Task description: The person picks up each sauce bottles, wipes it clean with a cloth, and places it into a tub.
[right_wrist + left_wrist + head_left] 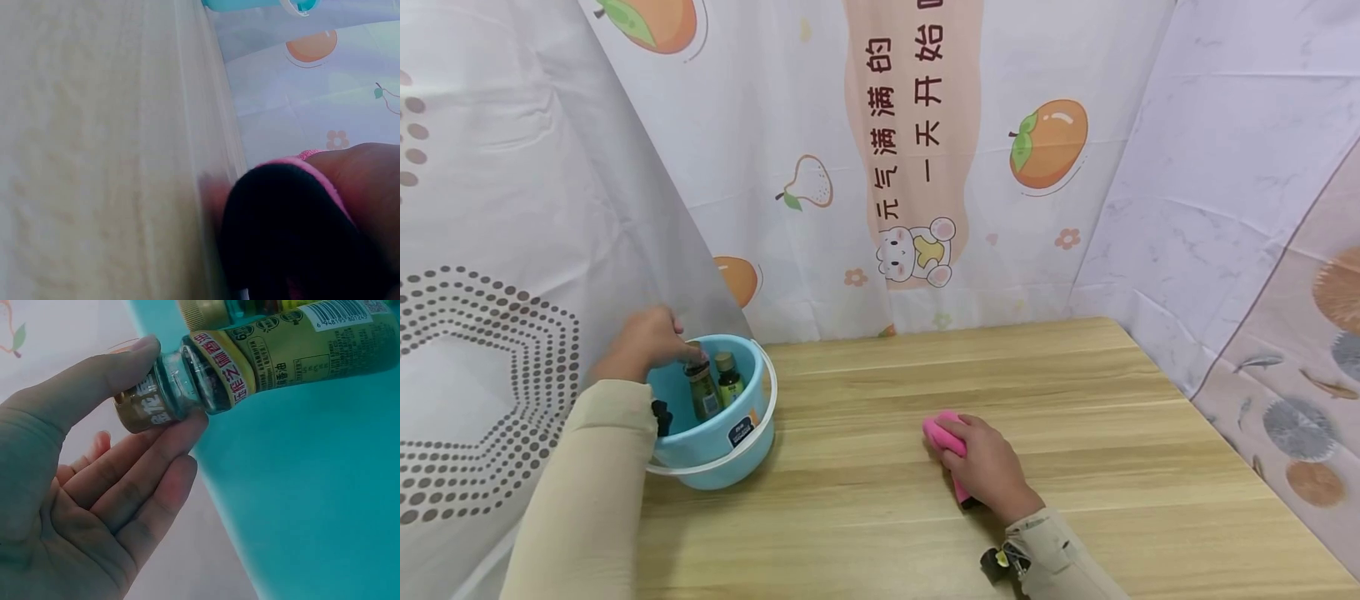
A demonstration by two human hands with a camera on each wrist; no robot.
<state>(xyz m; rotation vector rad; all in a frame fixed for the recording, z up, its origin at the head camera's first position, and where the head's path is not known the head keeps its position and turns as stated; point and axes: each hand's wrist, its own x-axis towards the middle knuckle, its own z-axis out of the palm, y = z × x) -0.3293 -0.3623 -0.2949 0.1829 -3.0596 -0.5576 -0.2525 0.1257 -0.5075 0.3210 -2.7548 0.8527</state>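
My left hand [651,340] reaches over the rim of a light blue bucket [711,450]. In the left wrist view, thumb and fingertips pinch the gold cap of a glass sesame oil bottle [300,359], its green label showing a barcode. In the head view this bottle [703,393] stands upright inside the bucket. Beside it is a second bottle [729,382] with a yellow-green label. My right hand [988,467] grips a bright pink object [946,435] at the tabletop. Its black, rounded end [281,212] shows in the right wrist view; its kind is hidden by the hand.
The bucket's white handle [772,392] hangs over its right side. Something black [661,417] sits at the bucket's left, by the sleeve. Behind the wooden table [850,417] hangs a printed curtain [820,250], with more cloth along both sides.
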